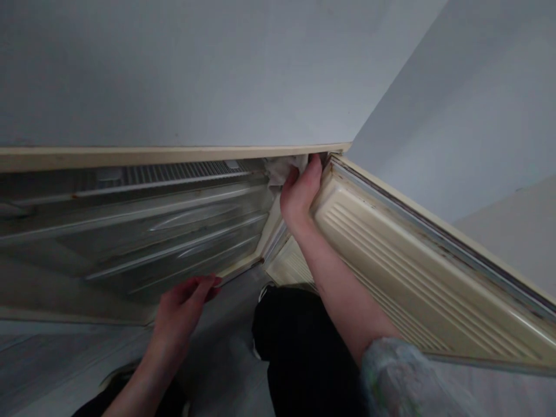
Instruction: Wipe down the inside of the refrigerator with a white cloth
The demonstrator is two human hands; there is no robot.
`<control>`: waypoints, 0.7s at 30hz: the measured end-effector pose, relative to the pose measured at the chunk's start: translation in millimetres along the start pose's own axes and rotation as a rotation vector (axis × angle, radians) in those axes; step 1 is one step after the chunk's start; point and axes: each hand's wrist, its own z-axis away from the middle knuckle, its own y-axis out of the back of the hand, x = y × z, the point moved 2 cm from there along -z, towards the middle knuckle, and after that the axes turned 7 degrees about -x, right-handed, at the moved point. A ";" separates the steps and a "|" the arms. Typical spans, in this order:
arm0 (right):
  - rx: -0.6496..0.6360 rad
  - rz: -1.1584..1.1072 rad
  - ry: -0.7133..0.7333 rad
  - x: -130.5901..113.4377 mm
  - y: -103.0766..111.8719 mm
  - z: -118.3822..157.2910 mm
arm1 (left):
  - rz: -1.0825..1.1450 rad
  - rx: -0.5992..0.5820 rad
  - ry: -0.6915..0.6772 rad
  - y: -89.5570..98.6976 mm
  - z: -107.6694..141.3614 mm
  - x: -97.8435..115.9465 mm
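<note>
My right hand (300, 194) reaches into the upper hinge-side corner of an open fridge compartment. Its fingers are closed on a pale, crumpled cloth (282, 169), pressed in the corner beside the frame; the fingertips are partly hidden. The ribbed cream door (417, 278) stands wide open to the right, with dark stains along its gasket (443, 246). My left hand (185, 304) is lower, in front of the compartment near its bottom edge. Its fingers are curled together with the thumb against them, and nothing shows in them. Behind it are clear drawer fronts (195, 231).
Above the opening runs the cream edge (174, 153) of the grey upper panel (182, 75). A ribbed strip (174, 174) lies just under it. My dark-trousered leg (299, 347) is close to the open door, over the grey floor (221, 347).
</note>
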 end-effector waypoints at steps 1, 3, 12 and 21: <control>-0.014 0.024 0.032 2.7 -6.3 -0.6 | -0.015 -0.014 0.002 -0.2 0.1 1.5; -0.099 0.080 0.111 6.4 -17.6 6.5 | -0.052 -0.051 -0.011 -3.0 1.5 4.9; -0.345 0.204 -0.144 10.2 -38.3 62.6 | -0.084 -0.066 -0.056 -2.0 7.5 11.7; -0.853 0.418 -0.307 48.4 -149.9 203.1 | -0.130 -0.008 -0.043 8.8 15.7 10.7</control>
